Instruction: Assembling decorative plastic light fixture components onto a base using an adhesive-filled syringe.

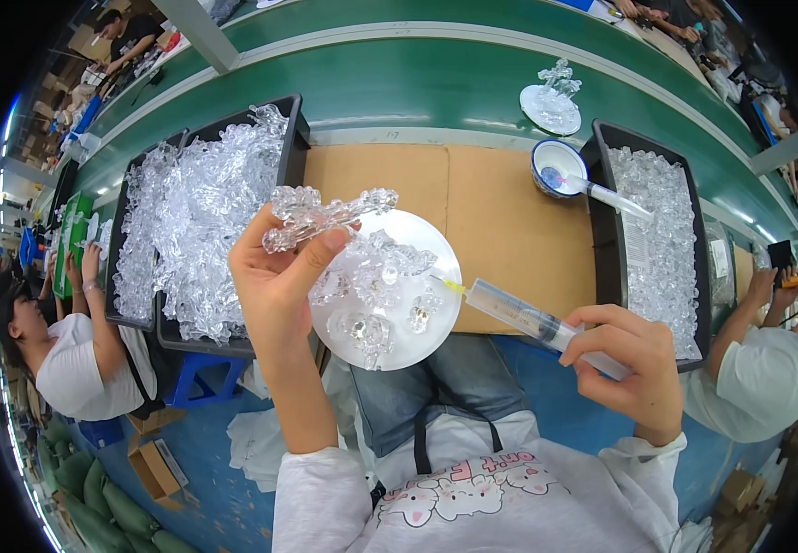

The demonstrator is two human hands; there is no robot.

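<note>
In the head view, a clear plastic piece (325, 217) is being pinched between the thumb and fingers of the left hand (274, 276), at eleven o'clock from the middle of a white plate (426, 341). More clear pieces (385, 267) are being held by the plate. At three o'clock, a syringe (523, 315) is being gripped by the curled fingers of the right hand (634, 369), its yellow tip being pointed plateward. At two o'clock, another syringe (615, 197) is being propped in a bowl (544, 183).

Pieces (380, 272) are lying on the plate (437, 323), bins (298, 138) are standing left of it, a bowl (557, 155) is resting beyond its right side
</note>
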